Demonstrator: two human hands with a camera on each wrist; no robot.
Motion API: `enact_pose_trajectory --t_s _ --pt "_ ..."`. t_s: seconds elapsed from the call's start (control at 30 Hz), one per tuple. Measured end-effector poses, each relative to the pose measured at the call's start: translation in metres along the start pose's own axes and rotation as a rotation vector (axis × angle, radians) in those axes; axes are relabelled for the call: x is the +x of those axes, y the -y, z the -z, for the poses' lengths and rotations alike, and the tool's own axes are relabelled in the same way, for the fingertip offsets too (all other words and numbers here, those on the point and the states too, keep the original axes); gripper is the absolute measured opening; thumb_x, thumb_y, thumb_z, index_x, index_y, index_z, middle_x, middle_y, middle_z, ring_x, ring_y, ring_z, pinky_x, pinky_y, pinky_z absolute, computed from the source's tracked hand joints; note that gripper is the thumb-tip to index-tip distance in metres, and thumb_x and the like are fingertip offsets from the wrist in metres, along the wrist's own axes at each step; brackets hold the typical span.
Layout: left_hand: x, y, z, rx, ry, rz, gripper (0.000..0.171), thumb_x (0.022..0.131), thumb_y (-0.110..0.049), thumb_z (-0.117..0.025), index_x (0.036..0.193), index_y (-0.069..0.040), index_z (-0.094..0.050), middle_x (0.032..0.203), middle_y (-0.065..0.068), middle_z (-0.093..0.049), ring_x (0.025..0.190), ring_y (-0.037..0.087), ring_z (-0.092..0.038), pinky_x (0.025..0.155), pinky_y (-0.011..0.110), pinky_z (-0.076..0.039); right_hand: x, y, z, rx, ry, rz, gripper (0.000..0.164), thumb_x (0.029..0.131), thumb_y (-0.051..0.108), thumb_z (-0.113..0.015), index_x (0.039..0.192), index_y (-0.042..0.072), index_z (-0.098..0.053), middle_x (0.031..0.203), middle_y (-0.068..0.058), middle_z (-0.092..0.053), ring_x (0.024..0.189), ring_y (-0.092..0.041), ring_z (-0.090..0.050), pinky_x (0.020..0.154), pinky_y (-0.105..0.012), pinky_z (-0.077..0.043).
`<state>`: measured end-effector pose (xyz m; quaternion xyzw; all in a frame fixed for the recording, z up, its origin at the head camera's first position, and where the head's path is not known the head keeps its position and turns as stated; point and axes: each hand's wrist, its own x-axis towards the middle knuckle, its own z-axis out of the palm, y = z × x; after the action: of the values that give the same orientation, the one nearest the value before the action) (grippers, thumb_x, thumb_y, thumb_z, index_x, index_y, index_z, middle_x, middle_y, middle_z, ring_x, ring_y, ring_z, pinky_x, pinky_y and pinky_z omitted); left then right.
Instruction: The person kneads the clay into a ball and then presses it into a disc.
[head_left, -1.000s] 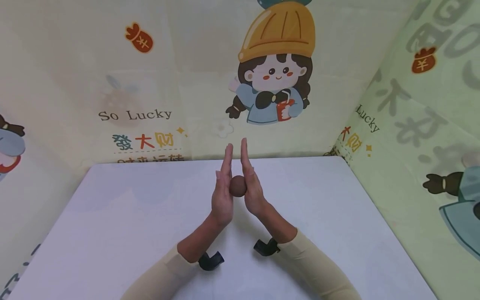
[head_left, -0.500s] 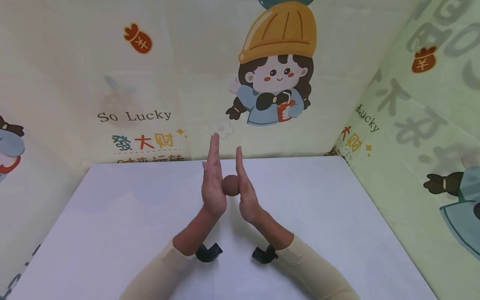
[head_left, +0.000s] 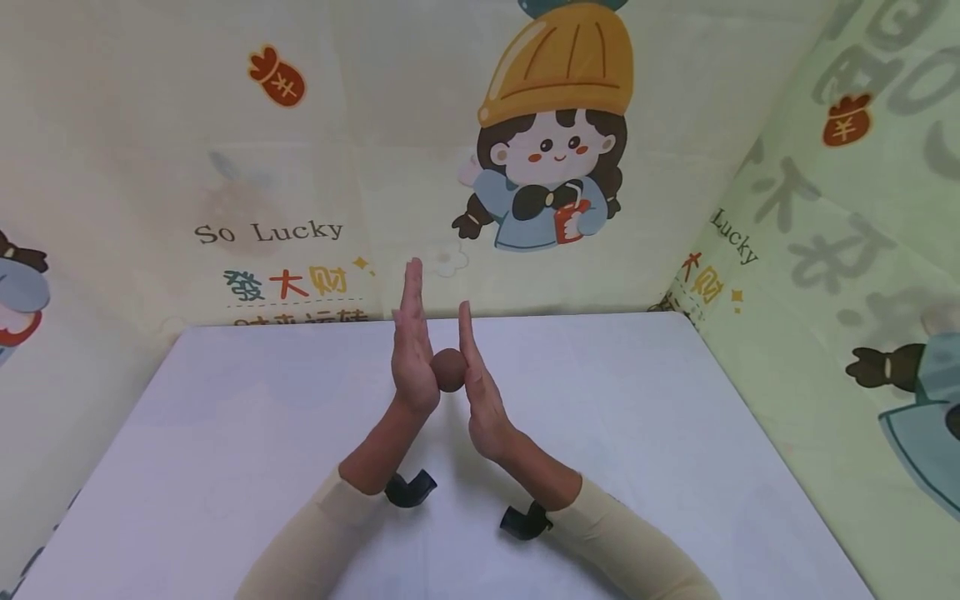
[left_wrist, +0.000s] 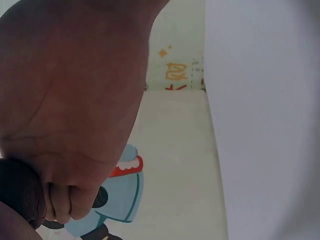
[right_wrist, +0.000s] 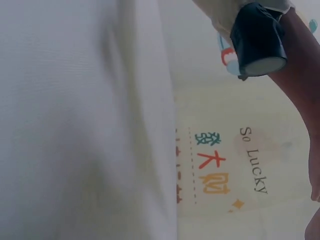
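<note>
A brown ball (head_left: 449, 370) sits between the left hand (head_left: 415, 367) and the right hand (head_left: 487, 408), touching both and held up above the desk (head_left: 240, 433). The fingers of each hand are straight and extended, pointing upward and forward; neither set curls round the ball, which is carried by the facing hands alone. It lies below the left fingertips, against the palm side, and beside the lower part of the right fingers. In the head view, the left fingertips reach higher than the right ones. Behind the fingers stands a pale wall cloth (head_left: 405, 150) printed with a cartoon figure (head_left: 555, 133) in an orange hat, above and to the right of them, and with "So Lucky" lettering (head_left: 268, 232) to their left. Nearer the person than the fingers, a black curved piece (head_left: 411, 488) shows by the left wrist and another (head_left: 525, 522) by the right, next to cream sleeves (head_left: 630, 537).
</note>
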<state>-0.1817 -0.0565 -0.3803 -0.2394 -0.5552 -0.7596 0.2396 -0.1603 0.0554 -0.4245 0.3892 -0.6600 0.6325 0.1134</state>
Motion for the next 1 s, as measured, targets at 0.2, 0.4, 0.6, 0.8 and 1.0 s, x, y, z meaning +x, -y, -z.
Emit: enact_pose_trajectory --t_s 0.2,0.4,0.6,0.8,1.0 --pt "-0.007 0.000 -0.004 0.059 0.159 -0.042 0.066 0.113 -0.041 -0.011 0.168 -0.005 -0.015 0.175 0.005 -0.015 0.161 0.018 -0.005 0.126 0.045 0.000 0.004 0.005 0.002 0.009 -0.061 -0.009 0.075 0.113 0.052 -0.012 0.167 0.003 0.004 0.176 -0.002 0.006 0.161 -0.021 0.008 0.126 -0.050 0.002" --pt "-0.018 -0.004 -0.010 0.095 0.269 -0.054 0.071 0.112 -0.049 -0.013 0.168 -0.005 -0.013 0.176 0.004 -0.014 0.161 0.020 -0.002 0.126 0.048 0.001 0.008 0.005 0.008 0.039 -0.121 -0.003 0.070 0.114 0.046 -0.010 0.167 0.001 0.001 0.176 0.001 0.004 0.161 -0.020 0.007 0.126 -0.049 0.003" --pt "-0.028 -0.006 -0.014 0.067 0.316 -0.033 0.069 0.113 -0.047 -0.011 0.169 -0.006 -0.012 0.176 0.005 -0.013 0.161 0.021 -0.003 0.127 0.047 0.000 0.012 0.006 0.013 0.075 -0.152 -0.047 0.074 0.113 0.054 -0.010 0.168 0.006 -0.001 0.176 0.004 0.001 0.160 -0.017 0.004 0.125 -0.052 0.005" --pt "-0.039 -0.007 -0.016 0.049 0.341 -0.018 0.068 0.113 -0.044 -0.010 0.169 -0.005 -0.011 0.176 0.006 -0.011 0.161 0.021 -0.001 0.126 0.048 0.001 0.015 0.003 0.023 0.106 -0.155 -0.081 0.081 0.110 0.063 -0.010 0.169 0.009 -0.002 0.176 0.005 0.000 0.160 -0.015 0.003 0.125 -0.054 0.003" --pt "-0.048 -0.008 -0.020 0.032 0.369 0.005 0.065 0.113 -0.038 -0.008 0.168 -0.003 -0.009 0.176 0.007 -0.008 0.161 0.021 0.004 0.126 0.049 0.004 0.019 0.003 0.032 0.130 -0.147 -0.121 0.082 0.109 0.064 -0.013 0.169 0.008 -0.003 0.176 0.008 -0.002 0.160 -0.010 0.001 0.126 -0.051 0.003"
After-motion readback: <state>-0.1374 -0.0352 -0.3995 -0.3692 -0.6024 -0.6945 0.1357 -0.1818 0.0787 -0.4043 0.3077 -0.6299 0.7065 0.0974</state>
